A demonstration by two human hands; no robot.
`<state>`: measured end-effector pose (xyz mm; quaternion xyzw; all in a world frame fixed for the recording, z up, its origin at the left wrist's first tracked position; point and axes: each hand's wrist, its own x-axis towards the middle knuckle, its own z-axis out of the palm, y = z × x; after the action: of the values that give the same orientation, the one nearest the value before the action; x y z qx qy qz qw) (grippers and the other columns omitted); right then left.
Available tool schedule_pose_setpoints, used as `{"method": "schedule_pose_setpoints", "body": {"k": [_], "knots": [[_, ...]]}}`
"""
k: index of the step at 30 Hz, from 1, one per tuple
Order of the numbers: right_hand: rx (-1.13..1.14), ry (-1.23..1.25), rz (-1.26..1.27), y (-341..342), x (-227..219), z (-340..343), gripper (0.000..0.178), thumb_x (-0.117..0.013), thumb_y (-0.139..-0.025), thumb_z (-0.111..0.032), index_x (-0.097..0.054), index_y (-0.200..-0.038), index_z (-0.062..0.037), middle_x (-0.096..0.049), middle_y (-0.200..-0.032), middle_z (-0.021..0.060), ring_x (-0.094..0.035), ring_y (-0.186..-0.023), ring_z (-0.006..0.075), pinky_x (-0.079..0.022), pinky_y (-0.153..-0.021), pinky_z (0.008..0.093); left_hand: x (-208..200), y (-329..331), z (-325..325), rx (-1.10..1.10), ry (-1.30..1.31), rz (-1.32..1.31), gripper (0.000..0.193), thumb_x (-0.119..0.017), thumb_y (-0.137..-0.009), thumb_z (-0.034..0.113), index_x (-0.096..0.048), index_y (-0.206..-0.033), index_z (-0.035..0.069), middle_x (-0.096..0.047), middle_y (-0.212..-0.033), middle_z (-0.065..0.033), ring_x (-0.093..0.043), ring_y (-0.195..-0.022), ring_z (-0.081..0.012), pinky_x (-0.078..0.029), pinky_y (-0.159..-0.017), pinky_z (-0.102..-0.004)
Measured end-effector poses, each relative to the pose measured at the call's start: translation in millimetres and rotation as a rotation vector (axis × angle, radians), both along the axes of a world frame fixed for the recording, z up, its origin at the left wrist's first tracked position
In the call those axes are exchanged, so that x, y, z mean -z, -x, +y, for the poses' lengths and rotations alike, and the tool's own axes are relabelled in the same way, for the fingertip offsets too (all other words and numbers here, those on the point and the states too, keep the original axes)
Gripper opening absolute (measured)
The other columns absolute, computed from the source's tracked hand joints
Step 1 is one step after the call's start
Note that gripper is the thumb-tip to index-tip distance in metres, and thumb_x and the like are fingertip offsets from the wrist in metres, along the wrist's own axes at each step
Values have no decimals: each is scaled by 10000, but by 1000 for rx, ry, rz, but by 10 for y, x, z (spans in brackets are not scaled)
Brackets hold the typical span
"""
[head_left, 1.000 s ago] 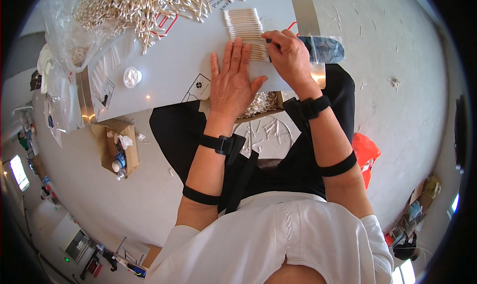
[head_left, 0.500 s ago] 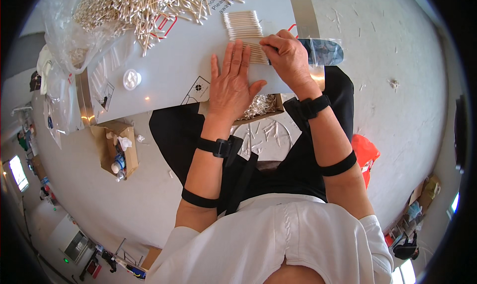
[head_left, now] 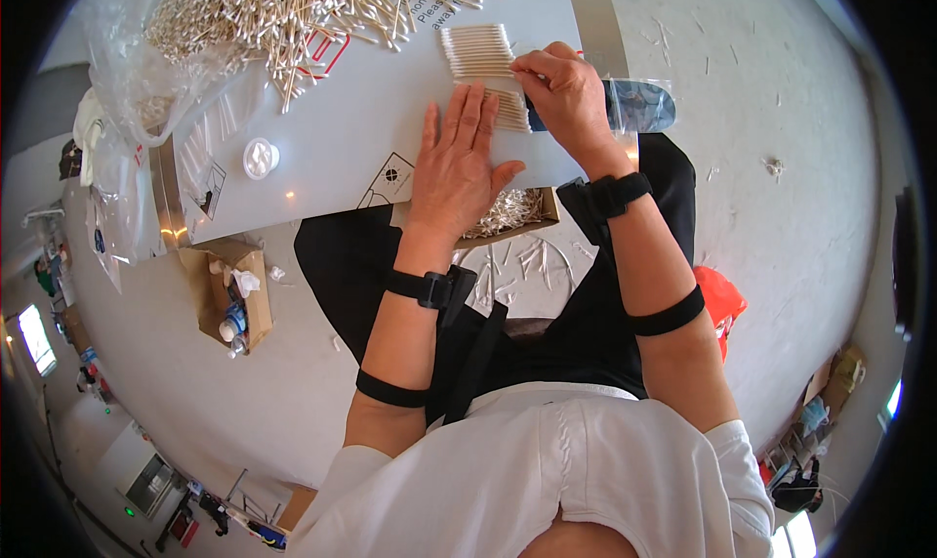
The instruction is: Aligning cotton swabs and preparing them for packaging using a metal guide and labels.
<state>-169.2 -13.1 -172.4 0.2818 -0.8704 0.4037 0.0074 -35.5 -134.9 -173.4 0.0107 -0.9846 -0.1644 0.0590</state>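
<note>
Head view. The left hand (head_left: 457, 167) is lying flat, palm down and fingers spread, on the grey surface (head_left: 361, 138); it is gripping nothing, and its fingertips are touching the near edge of a neat row of cotton swabs (head_left: 480, 65). The swabs are lying side by side on the surface, just beyond both hands, near its right edge. The right hand (head_left: 564, 99) is resting beside the left one, with fingers curled and pinching at the right end of the swab row; whether it is actually clamping swabs or only the clear plastic bag (head_left: 634, 104) under it cannot be told. The bag is sticking out to the right of that hand, over the surface edge. A big loose heap of swabs (head_left: 283, 11) is lying at the far left of the surface, well apart from the row. A small white round lid (head_left: 261, 158) is sitting on the surface to the left of the left hand. A shallow cardboard tray (head_left: 512, 216) holding more swabs is resting on the person's lap below the surface edge. A cardboard box (head_left: 234, 294) is standing on the floor to the left.
</note>
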Motion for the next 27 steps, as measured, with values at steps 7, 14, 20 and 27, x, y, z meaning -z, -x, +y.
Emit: {"method": "schedule_pose_setpoints", "body": {"k": [7,14,20,27], "knots": [[-50,-41,27,72,59,-85,129,-675,-813,-156,-726,-920,-103,-612,-823,64,-628,-737,248,-501,-682,340,32,-10,15,-10,-8,-3,792,-673,-819,415,-365,-1437,28,-292,-1531,-138,-271,-1420,-292,-187,-1161,-502],[-124,-62,72,40,80,-32,74,-668,-799,-146,-707,-848,-107,-606,-844,62,-634,-765,279,-514,-669,368,13,-25,38,-10,28,-23,789,-662,-822,425,-373,-1429,12,-290,-1528,-139,-268,-1416,-305,-193,-1151,-515],[-172,-63,49,32,64,-2,75,-679,-805,-128,-700,-868,-94,-609,-861,60,-635,-762,269,-511,-682,353,13,-15,57,-44,-14,71,781,-638,-840,434,-372,-1425,-9,-294,-1528,-154,-252,-1426,-307,-173,-1154,-515],[-115,-19,43,176,87,21,93,-658,-835,-108,-695,-907,-62,-621,-851,89,-638,-778,291,-514,-699,350,65,51,44,-47,10,7,767,-590,-870,461,-355,-1437,1,-285,-1536,-149,-231,-1439,-284,-152,-1161,-510]]}}
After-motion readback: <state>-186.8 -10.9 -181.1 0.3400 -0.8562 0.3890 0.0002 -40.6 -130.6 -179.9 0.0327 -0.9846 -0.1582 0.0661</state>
